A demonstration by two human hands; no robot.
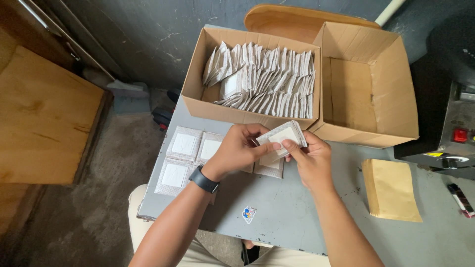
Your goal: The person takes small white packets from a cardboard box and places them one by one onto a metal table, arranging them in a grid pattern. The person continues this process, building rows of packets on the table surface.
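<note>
1. Grey metal table (277,212) is standing on a rough concrete floor, with a wooden panel (44,116) lying off to the left side.
2. Left hand (237,151) is gripping the near left edge of a small square white sachet with a silvery border (282,137), fingers curled closed around it.
3. Right hand (309,158) is pinching the same sachet from the right, thumb pressing on its face, fingers closed behind it.
4. Sachet is being held tilted above the table, just in front of the two boxes.
5. Black wristband (204,179) is sitting on the left wrist.
6. Open brown cardboard box (195,81) is holding many upright white sachets packed in rows.
7. Second open brown cardboard box (396,74) is standing just beside it on the right.
8. Flat white sachets (184,143) are lying side by side on the table under the left hand.
9. Tan paper envelope (391,190) is lying on the table, right of the right forearm.
</note>
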